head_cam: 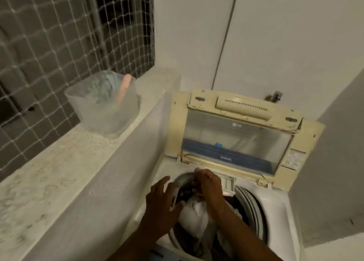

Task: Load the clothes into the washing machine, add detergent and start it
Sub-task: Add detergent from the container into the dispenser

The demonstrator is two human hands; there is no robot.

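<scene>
A white top-loading washing machine [275, 203] stands below me with its cream lid [244, 134] raised against the wall. Its drum is heaped with clothes [194, 214], white and grey pieces on top. My left hand [161, 197] lies over the left rim of the drum, fingers spread, touching the pile. My right hand [206, 184] is at the back of the opening, its fingers curled around a bit of pale cloth. A clear plastic tub [106, 107] with bluish powder and a pink scoop handle [124, 89] stands on the ledge to the left.
A speckled stone ledge [65, 162] runs along the left at drum height, under a window covered with netting [59, 34]. A white wall is behind the machine, with a tap [275, 96] above the lid. A grey wall closes in on the right.
</scene>
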